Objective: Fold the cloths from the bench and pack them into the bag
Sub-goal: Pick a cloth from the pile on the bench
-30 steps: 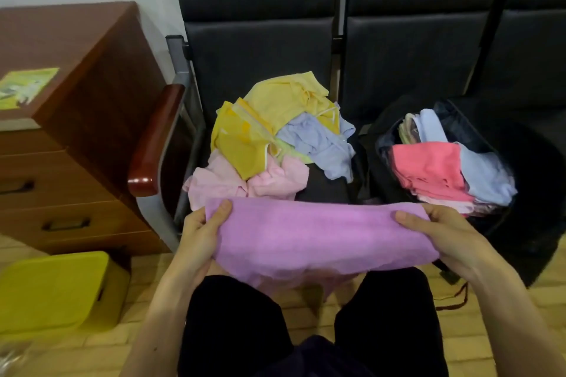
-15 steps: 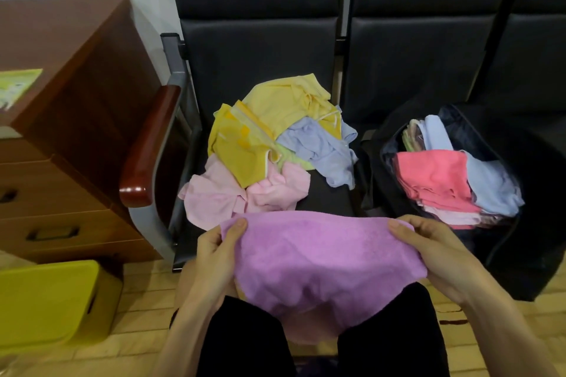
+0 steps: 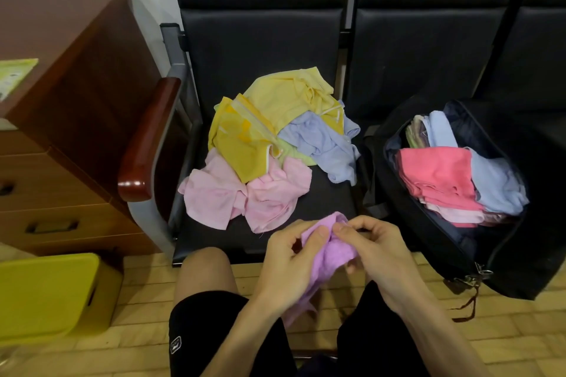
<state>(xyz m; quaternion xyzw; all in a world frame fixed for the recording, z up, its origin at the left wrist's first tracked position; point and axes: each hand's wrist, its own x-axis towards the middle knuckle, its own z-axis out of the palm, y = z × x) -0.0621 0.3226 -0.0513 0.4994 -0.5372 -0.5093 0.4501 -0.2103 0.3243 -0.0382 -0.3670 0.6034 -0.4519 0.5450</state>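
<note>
The purple cloth (image 3: 333, 251) is bunched between the person's two hands, held up over the knees just in front of the bench (image 3: 330, 202) edge. The left hand (image 3: 288, 263) has its thumb and fingers curled round the cloth's left side. The right hand (image 3: 376, 251) pinches the top edge from the other side, and the two thumbs nearly meet. The rest of the cloth hangs down between the wrists towards the floor.

Much of it is covered by the left palm and forearm, so I can't make out how it is folded. The black bag (image 3: 444, 242) sits open on the next seat to the right, and its far side melts into the dark upholstery.

On the bench seat lies one loose pile. In it I count two yellow cloths (image 3: 242, 144), one light blue cloth (image 3: 324, 144) and a sliver of a green one (image 3: 294, 153). There are also two pink lobes (image 3: 214, 196) that could be one cloth or two.

In the bag a coral cloth (image 3: 435, 168) tops a folded stack, a pale blue cloth (image 3: 496, 180) lies beside it, and more stand on edge behind. The layers underneath are too thin to count.
</note>
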